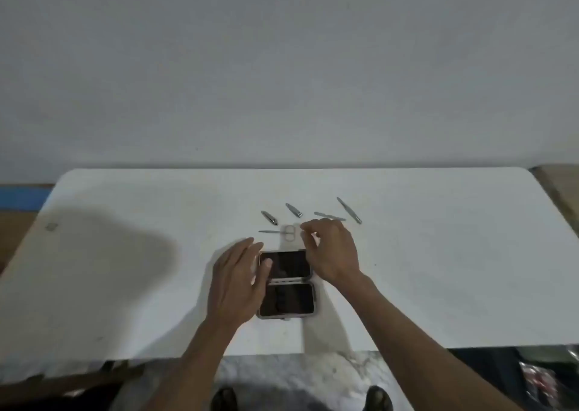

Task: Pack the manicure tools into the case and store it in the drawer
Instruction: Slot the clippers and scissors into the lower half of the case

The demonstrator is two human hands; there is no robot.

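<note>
The manicure case (288,298) lies open flat on the white table (438,285), both dark halves facing up. My left hand (236,285) rests open on the case's left edge, thumb on the far half. My right hand (332,251) hovers over the case's far right corner with fingers curled, nothing clearly in them. Just beyond lie small scissors (282,232), two nail clippers (269,218) (294,210), a thin flat tool (329,216) partly behind my right fingers, and a longer tool (349,210).
A plain wall stands behind the table. The table's front edge runs just below the case. The floor and my shoes (224,399) show under it. A dark bag (545,379) sits at the lower right. No drawer is in view.
</note>
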